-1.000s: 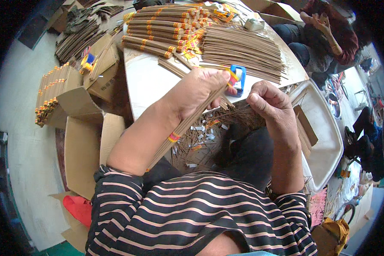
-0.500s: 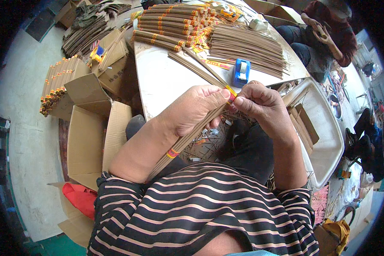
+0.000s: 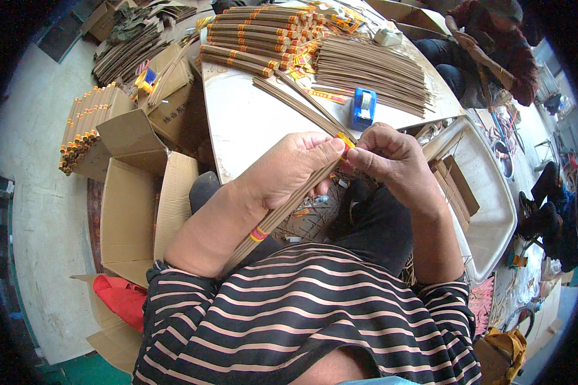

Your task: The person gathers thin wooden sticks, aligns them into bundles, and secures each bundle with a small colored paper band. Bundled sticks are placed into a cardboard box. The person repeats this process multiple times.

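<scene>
My left hand (image 3: 288, 168) is closed round a bundle of thin brown incense sticks (image 3: 290, 206), which slants from its fingers down along my forearm. A red and yellow paper band (image 3: 259, 234) circles the lower part of the bundle. At the upper end sits a second yellow and red band (image 3: 347, 140), with my left thumb pressing on it. Thumb and fingers of my right hand (image 3: 395, 160) are pinched together at this band's right edge; the fingertips are partly hidden. Just beyond the hands, a blue tape dispenser (image 3: 363, 109) stands on the white table (image 3: 231, 122).
Banded incense bundles (image 3: 247, 31) are piled at the table's far side, beside loose sticks (image 3: 372, 74). An open cardboard box (image 3: 127, 212) stands at my left, with more bundles (image 3: 90, 125) behind it. At right lies a white tray (image 3: 494, 234). A co-worker (image 3: 494, 54) sits far right.
My right thumb and fingers have shifted slightly left on the upper band. My left hand keeps its hold on the bundle. The co-worker's arms have moved.
</scene>
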The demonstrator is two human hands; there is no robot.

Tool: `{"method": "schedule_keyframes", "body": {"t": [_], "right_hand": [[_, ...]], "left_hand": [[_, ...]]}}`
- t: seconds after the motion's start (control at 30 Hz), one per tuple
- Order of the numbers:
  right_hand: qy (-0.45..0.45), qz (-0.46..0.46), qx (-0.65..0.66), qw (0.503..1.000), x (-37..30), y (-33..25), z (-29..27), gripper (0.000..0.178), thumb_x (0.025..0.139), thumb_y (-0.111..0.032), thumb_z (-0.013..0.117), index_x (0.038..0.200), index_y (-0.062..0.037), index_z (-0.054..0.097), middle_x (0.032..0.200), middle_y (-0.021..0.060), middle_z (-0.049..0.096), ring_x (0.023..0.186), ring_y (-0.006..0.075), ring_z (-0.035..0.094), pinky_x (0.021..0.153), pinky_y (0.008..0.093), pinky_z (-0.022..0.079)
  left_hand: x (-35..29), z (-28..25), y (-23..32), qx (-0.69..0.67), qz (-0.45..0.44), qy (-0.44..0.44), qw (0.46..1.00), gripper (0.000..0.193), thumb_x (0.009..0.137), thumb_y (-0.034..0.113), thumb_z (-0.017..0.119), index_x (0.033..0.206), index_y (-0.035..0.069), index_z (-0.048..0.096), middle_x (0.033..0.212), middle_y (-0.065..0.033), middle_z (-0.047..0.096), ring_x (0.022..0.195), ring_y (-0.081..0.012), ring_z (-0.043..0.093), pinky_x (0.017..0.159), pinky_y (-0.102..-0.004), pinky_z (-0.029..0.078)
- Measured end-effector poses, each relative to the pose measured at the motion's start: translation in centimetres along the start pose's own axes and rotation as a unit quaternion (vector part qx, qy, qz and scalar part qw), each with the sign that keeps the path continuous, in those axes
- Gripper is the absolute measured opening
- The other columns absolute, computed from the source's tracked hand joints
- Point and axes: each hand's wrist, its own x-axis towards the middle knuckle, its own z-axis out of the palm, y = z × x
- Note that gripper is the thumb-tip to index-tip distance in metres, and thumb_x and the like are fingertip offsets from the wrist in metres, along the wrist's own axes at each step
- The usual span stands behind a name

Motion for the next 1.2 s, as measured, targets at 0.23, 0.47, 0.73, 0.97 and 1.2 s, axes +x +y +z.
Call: {"method": "schedule_keyframes", "body": {"t": [0.23, 0.47, 0.73, 0.97, 1.2], "right_hand": [[0.023, 0.038, -0.001, 0.999, -0.1, -0.4, 0.5, 0.024, 0.079, -0.021, 0.070, 0.073, 0.0001, 0.059, 0.069, 0.0010, 0.056, 0.063, 0.0065, 0.052, 0.055, 0.0214, 0.044], [0.025, -0.058, -0.114, 0.991, -0.4, -0.3, 0.7, 0.026, 0.077, -0.022, 0.071, 0.073, 0.0004, 0.059, 0.067, 0.0031, 0.057, 0.063, 0.0071, 0.054, 0.055, 0.0220, 0.044], [0.019, -0.019, 0.042, 0.999, -0.5, 0.3, 1.5, 0.024, 0.077, -0.020, 0.071, 0.073, 0.0003, 0.058, 0.068, 0.0043, 0.059, 0.062, 0.0085, 0.057, 0.056, 0.0216, 0.045], [-0.022, -0.001, 0.148, 0.989, -0.7, 0.1, 1.4, 0.022, 0.077, -0.016, 0.071, 0.076, 0.0008, 0.057, 0.072, 0.0049, 0.060, 0.066, 0.0082, 0.057, 0.059, 0.0209, 0.045], [-0.021, -0.130, 0.164, 0.978, -0.4, 2.2, 1.8, 0.021, 0.075, -0.014, 0.071, 0.087, -0.0004, 0.061, 0.081, 0.0044, 0.059, 0.071, 0.0089, 0.055, 0.064, 0.0222, 0.045]], "left_hand": [[-0.4, 0.2, -0.1, -0.005, -0.005, 0.007, 1.000, 0.030, 0.093, 0.029, 0.047, 0.098, 0.001, 0.055, 0.080, -0.0049, 0.061, 0.050, -0.0064, 0.053, 0.044, -0.0165, 0.045], [-1.2, 0.2, -0.7, -0.060, 0.006, -0.023, 0.998, 0.034, 0.094, 0.029, 0.044, 0.102, -0.003, 0.054, 0.085, -0.0154, 0.062, 0.053, -0.0104, 0.057, 0.047, -0.0183, 0.048], [-1.4, 0.0, -1.3, -0.109, 0.044, -0.059, 0.991, 0.039, 0.093, 0.027, 0.044, 0.117, -0.004, 0.044, 0.090, -0.0148, 0.059, 0.065, -0.0153, 0.061, 0.047, -0.0189, 0.048], [-1.7, 0.2, -1.3, -0.129, 0.070, -0.070, 0.987, 0.048, 0.093, 0.027, 0.046, 0.129, -0.001, 0.031, 0.099, -0.0134, 0.054, 0.076, -0.0222, 0.062, 0.044, -0.0191, 0.048], [-1.4, 0.9, -1.1, -0.204, 0.047, -0.141, 0.968, 0.062, 0.092, 0.030, 0.047, 0.138, 0.000, 0.016, 0.084, -0.0177, 0.059, 0.052, -0.0126, 0.056, 0.045, -0.0174, 0.045]]}}
